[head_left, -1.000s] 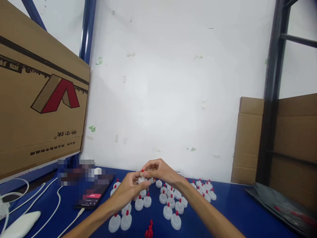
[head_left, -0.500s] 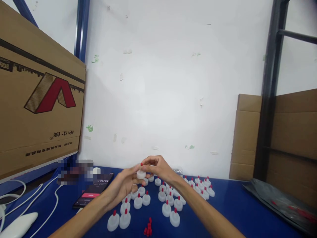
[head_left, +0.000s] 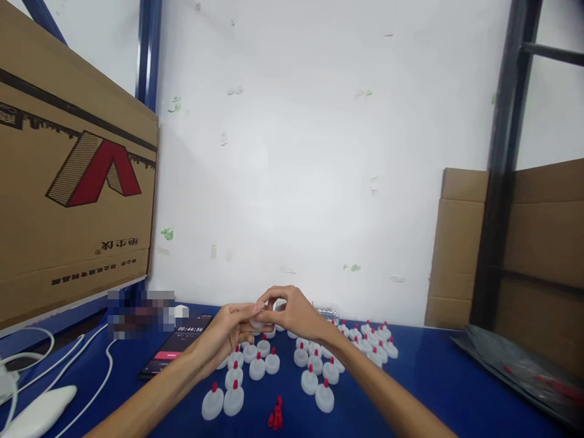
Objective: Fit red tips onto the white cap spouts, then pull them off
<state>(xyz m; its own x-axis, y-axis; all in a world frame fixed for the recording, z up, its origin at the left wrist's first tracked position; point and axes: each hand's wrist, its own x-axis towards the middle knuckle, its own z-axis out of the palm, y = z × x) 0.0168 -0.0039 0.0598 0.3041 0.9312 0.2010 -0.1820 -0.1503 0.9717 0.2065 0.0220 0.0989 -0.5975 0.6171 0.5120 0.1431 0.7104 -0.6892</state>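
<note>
Open lane btw L cap cluster (head_left: 233,398) & R cap cluster (head_left: 324,396); red tip pile (head_left: 276,415) sits mid at near end, room either side. L hand (head_left: 239,325) + R hand (head_left: 289,313) block far end. Wide gap on R, R caps to gray bag (head_left: 511,371), but R forearm (head_left: 374,377) cuts across near side. Wall (head_left: 292,152) stops far reach. L: phone (head_left: 180,344), cables (head_left: 98,383) in way.
</note>
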